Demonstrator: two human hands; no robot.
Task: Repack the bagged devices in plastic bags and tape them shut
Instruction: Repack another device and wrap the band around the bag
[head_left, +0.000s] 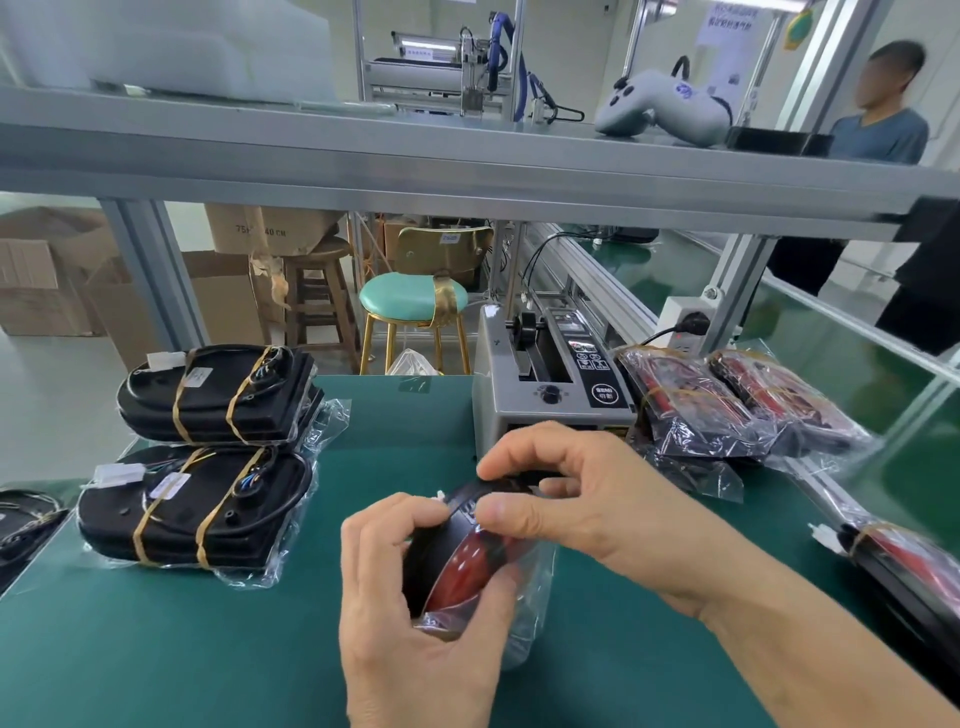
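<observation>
- Left hand (415, 613) grips device (462, 551) low on its body, fingers curled round it, holding it on end over the mat (208, 649) so the bag can go on.
- Right hand (561, 499) pinches the device's top edge, thumb and fingers clamped, likely steadying it or working the bag mouth.
- Bag (530, 587) covers the lower part only; top is bare.
- Tape dispenser (550, 384) just behind, within reach for sealing.
- Banded stacks (208, 452) left; bagged units (737, 405) right, probably the done ones.

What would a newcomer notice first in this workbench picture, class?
Both hands, the left hand and right hand, meet at the centre, gripping a red and black device half inside a clear plastic bag. Behind them stands a grey tape machine, and banded black devices pile at the left.
</observation>
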